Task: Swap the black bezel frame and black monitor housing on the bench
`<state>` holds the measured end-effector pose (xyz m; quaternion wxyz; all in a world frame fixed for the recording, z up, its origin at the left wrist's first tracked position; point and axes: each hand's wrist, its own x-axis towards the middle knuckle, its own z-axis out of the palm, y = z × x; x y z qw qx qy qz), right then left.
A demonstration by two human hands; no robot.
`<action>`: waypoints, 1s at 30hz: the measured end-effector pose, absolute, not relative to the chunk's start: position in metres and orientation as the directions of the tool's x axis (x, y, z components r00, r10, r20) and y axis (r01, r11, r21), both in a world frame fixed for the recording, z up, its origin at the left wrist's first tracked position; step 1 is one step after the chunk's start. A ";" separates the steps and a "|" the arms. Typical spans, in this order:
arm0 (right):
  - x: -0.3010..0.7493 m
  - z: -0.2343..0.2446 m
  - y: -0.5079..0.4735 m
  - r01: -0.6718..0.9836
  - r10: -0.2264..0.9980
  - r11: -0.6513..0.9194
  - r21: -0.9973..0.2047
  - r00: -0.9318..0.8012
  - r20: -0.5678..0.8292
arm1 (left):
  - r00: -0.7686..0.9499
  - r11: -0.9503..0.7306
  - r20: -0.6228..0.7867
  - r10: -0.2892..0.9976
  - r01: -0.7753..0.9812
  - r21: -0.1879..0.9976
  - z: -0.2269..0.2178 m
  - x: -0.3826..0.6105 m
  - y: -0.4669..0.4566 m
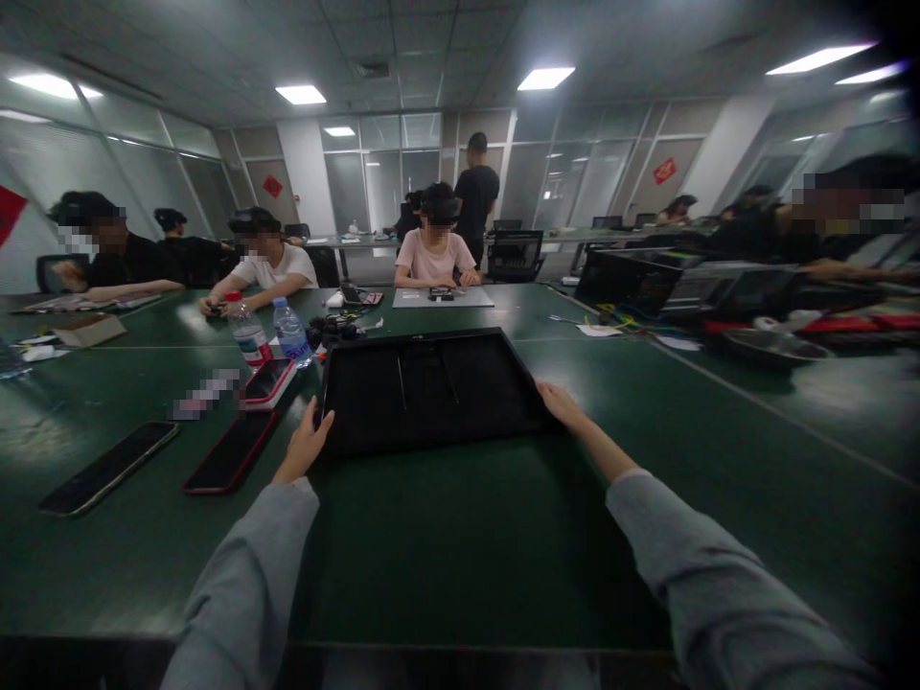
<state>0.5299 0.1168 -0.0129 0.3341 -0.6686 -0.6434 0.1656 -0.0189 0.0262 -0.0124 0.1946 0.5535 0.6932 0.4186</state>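
Observation:
A black, flat rectangular panel with a raised rim, looking like a computer monitor (366,422), lies on the green table in front of me. Thin light lines run across its dark surface. My left hand (306,446) grips its left edge, the thumb on the near side and the other fingers partly hidden. At the opposite edge, near the front right corner, my right hand (562,406) is closed around the rim, with its fingertips out of sight. Just left of my left hand lies a phone with a red edge (230,455).
Another phone (107,470) lies farther left; a third phone (268,380) rests on a white box. A red-capped bottle (248,331) and a blue-capped bottle (290,333) stand behind it. Dark cables (337,329) lie beyond the panel. Computer cases (632,280) and a person sit at right; other people sit opposite.

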 end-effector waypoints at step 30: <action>0.378 -0.004 0.054 0.906 0.772 0.349 -0.238 -0.135 0.621 | -0.081 -0.091 0.517 0.852 0.950 0.298 0.016 0.139 0.016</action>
